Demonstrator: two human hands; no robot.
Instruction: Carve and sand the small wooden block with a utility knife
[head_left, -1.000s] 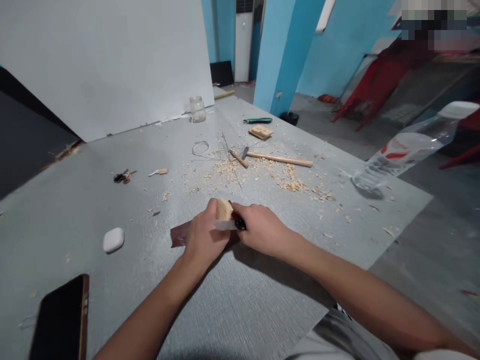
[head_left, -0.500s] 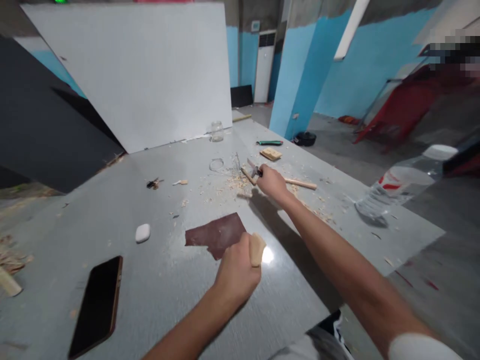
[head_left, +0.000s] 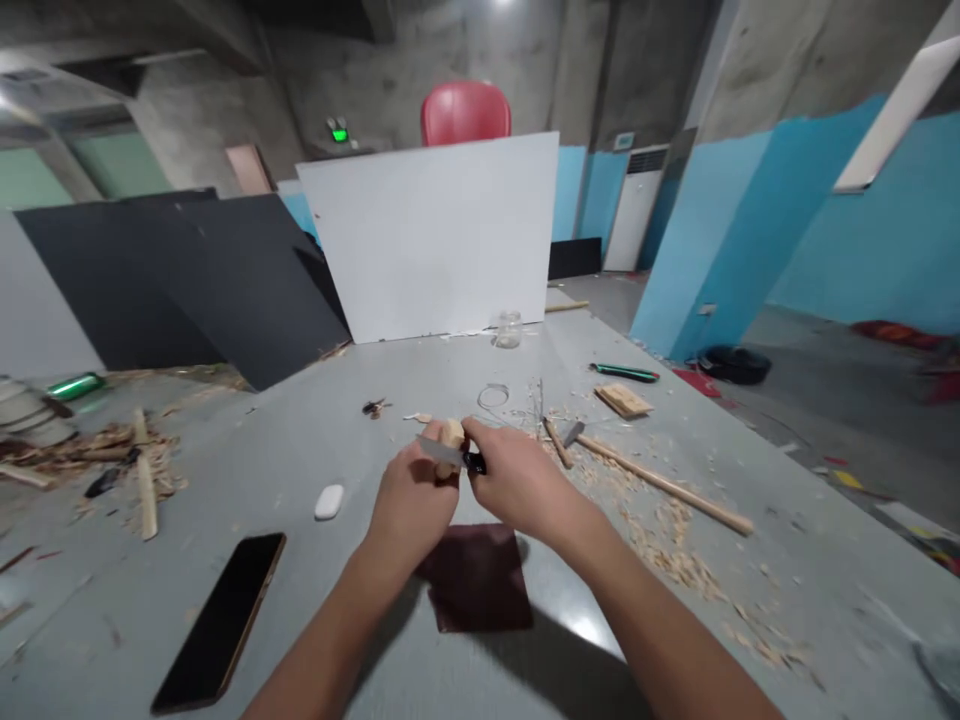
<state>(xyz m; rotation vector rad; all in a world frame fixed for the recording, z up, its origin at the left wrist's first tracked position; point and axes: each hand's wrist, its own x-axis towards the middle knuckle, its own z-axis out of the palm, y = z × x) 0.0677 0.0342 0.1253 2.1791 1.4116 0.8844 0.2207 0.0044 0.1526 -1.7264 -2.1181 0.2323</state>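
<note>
Where shavings (head_left: 679, 555) lie, a hammer (head_left: 664, 483) rests; beyond the knife (head_left: 442, 452), a jar (head_left: 508, 330).

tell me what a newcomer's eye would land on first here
Probably the knife in the right hand, its bare blade close to the small wooden piece held in the left hand, mid-picture. Next might be the bright red chair back showing above the white board at the far side. Pale wood shavings also stand out, scattered over the grey table to the right.
</note>
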